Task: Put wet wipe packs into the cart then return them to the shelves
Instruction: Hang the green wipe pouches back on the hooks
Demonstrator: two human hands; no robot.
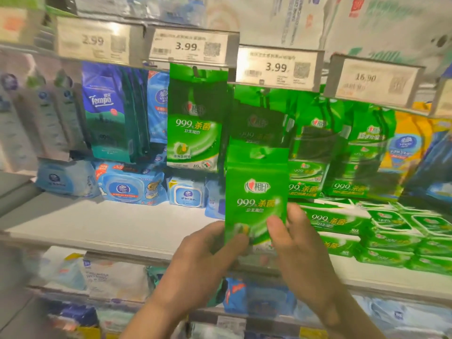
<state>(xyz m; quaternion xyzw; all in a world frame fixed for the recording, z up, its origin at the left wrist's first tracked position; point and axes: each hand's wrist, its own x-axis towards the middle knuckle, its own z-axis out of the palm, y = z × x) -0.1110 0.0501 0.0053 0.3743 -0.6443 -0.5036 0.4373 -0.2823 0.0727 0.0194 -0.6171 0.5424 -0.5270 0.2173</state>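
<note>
I hold a green wet wipe pack (256, 189) upright in front of the shelf, below the hooks. My left hand (208, 250) grips its lower left edge and my right hand (296, 243) grips its lower right edge. Just above and behind it a darker green pack (259, 123) of the same kind hangs from a hook. Another green pack (195, 118) hangs on the hook to the left. The cart is out of view.
Price tags (278, 67) run along the rail above the hooks. A blue Tempo pack (105, 111) hangs at left. Blue wipe packs (129, 184) sit on the white shelf (110, 221), green packs (391, 231) are stacked at right. More packs fill the lower shelves.
</note>
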